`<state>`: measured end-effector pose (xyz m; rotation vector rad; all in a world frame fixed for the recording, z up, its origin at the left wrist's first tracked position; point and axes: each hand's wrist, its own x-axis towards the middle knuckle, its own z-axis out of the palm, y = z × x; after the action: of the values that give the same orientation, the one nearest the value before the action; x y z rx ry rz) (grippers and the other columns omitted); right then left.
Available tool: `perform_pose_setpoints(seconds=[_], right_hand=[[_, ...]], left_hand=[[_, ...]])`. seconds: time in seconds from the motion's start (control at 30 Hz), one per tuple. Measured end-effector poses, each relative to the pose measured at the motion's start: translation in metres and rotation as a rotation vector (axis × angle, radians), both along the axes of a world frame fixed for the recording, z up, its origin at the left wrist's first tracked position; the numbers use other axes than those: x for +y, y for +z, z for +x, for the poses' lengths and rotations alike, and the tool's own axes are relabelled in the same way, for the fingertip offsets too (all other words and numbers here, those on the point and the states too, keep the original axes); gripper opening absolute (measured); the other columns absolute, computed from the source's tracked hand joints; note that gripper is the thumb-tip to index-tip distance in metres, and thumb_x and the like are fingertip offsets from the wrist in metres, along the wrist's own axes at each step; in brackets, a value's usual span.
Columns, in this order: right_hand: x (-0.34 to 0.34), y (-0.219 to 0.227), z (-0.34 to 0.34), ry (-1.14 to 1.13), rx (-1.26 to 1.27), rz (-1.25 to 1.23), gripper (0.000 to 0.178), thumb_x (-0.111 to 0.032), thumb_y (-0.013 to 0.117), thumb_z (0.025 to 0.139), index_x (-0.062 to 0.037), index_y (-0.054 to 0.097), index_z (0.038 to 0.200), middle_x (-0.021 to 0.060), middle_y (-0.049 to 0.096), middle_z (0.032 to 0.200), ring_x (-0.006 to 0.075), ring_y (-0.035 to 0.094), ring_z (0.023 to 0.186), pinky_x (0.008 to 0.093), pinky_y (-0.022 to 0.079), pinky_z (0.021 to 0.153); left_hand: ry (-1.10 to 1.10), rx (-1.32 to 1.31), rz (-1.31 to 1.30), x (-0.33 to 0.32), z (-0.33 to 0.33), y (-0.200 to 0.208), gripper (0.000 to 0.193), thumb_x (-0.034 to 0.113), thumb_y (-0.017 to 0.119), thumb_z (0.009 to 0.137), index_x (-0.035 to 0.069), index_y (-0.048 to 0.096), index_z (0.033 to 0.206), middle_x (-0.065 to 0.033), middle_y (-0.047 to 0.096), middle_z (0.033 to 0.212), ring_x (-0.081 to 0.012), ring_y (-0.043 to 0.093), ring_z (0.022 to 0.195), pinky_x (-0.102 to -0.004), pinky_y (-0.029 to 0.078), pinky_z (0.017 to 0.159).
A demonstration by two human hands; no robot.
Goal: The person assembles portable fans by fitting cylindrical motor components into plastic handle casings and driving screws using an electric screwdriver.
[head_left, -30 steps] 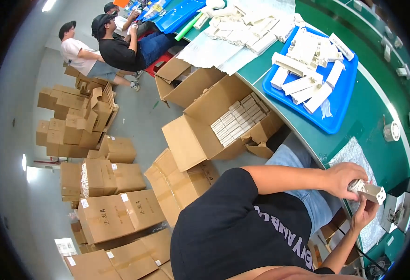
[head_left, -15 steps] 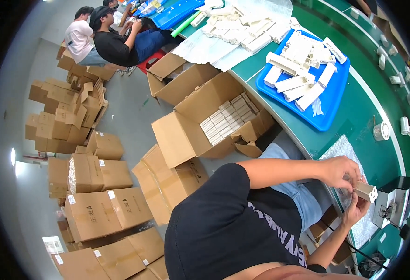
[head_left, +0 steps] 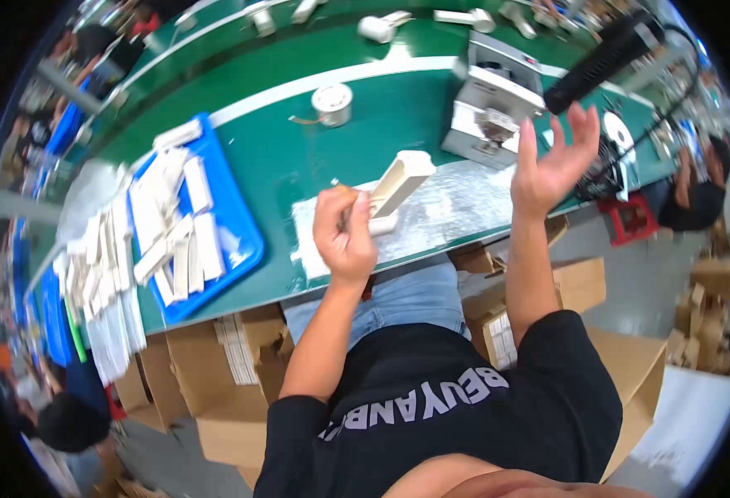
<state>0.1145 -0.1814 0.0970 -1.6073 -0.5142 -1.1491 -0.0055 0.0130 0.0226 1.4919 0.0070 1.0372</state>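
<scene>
My left hand (head_left: 344,232) is closed around one end of a long, off-white, hollow plastic housing (head_left: 405,181), tilted up and away over the table. Beneath it, a second short white piece (head_left: 383,225) shows in part; I cannot tell whether it is held or lies on the mat. My right hand (head_left: 551,162) is raised, empty, with fingers spread. It is just below a black cylindrical tool with a cable (head_left: 605,62), apart from it. A grey metal box-shaped device (head_left: 483,104) stands to the left of that hand.
Bubble wrap (head_left: 456,212) covers the table's near edge. A blue tray (head_left: 244,241) of white housings is at left, beside a further pile (head_left: 99,257). A white spool (head_left: 332,104) stands farther back. White parts line the green belt (head_left: 298,50). Open cartons (head_left: 224,407) sit below.
My view has swung from the left side to face the table. Both hands were on the housing; now the left alone holds it and the right has let go and risen toward the black tool.
</scene>
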Motion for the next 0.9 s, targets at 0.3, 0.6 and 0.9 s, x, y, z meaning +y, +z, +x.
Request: perform_pose_setpoints(seconds=[0.3,0.6,0.9], right_hand=[[-0.039,0.090,0.044,0.259,-0.065,0.176,0.036,0.003,0.062,0.083,0.0012,0.043,0.114,0.0115,0.065,0.096,0.0193,0.063,0.081,0.0329,0.056,0.071],[0.003,0.130,0.051,0.284,-0.109,0.162,0.040,-0.017,0.056,0.099,-0.0036,0.043,0.134,0.0035,0.054,0.085,0.0091,0.054,0.057,0.0230,0.050,0.050],[0.024,0.120,0.013,0.397,0.233,0.406,0.033,-0.027,0.049,0.102,-0.0061,0.045,0.127,0.0060,0.055,0.083,0.0103,0.054,0.054,0.0221,0.046,0.044]], left_hand=[[-0.087,0.143,0.106,-0.015,0.007,-0.023,0.005,0.000,0.059,0.090,0.000,0.057,0.086,-0.0114,0.061,0.085,-0.0221,0.056,0.077,-0.0320,0.046,0.072],[-0.178,0.167,0.026,-0.011,0.010,-0.023,0.007,0.005,0.053,0.096,-0.001,0.054,0.094,-0.0140,0.065,0.094,-0.0180,0.060,0.081,-0.0295,0.048,0.076],[-0.146,0.194,0.023,-0.017,0.006,-0.027,0.008,0.007,0.051,0.097,0.001,0.054,0.095,-0.0135,0.068,0.088,-0.0185,0.062,0.075,-0.0295,0.049,0.070]])
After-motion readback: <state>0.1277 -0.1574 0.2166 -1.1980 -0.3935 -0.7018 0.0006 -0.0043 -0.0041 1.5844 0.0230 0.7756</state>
